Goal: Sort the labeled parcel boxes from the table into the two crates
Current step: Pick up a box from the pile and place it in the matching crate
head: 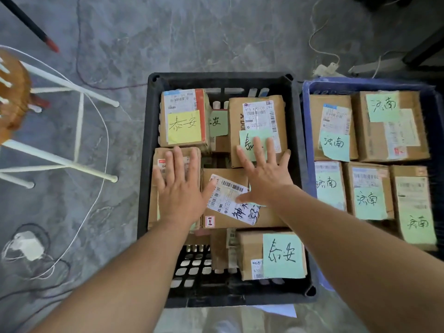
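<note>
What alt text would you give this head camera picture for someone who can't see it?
Seen from above, a person's left hand and right hand lie flat with fingers spread on cardboard parcels in a black crate. A blue crate beside it, to the right, holds more parcels with green handwritten notes.

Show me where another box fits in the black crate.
Bare lattice floor shows at the near-left corner of the black crate, beside the nearest green-noted box. Elsewhere boxes crowd it; the blue crate is packed too.
</note>
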